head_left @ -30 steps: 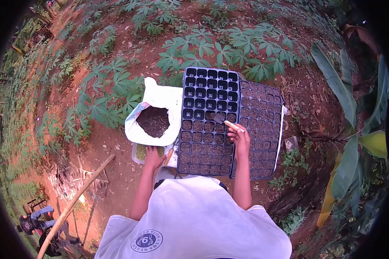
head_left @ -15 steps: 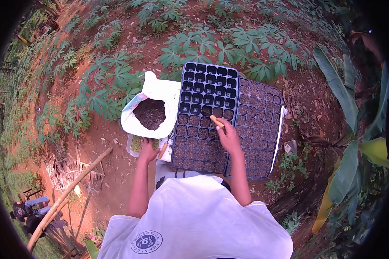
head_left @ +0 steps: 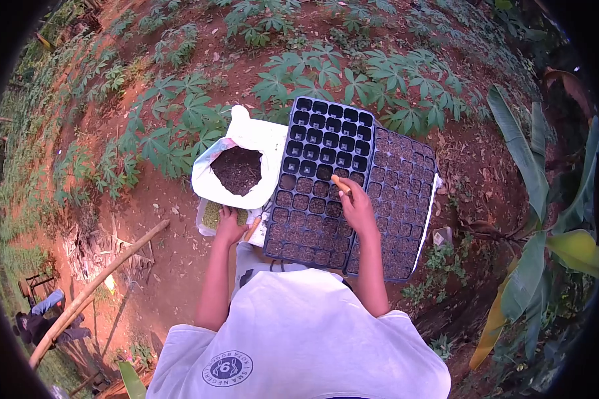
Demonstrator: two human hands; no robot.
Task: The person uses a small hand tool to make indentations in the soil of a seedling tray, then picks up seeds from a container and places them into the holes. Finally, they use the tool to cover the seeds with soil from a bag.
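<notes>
My right hand grips a short tan wooden stick, its tip over the cells of a black seedling tray. The near cells of this tray hold dark soil, and most of the far cells are bare black plastic. My left hand reaches into a clear plastic box of small green seeds. Its fingers look extended among the seeds, with the tips partly hidden. Just right of that hand lies a tool with a wooden handle.
A white sack, open and holding dark soil, stands beyond the box. To the right is a second seedling tray filled with soil. Leafy plants grow beyond. A long wooden pole and another person are at left.
The view has shifted slightly, so the trays and sack appear a little further right. My right hand keeps the stick over nearly the same cells; my left hand stays in the seed box.
</notes>
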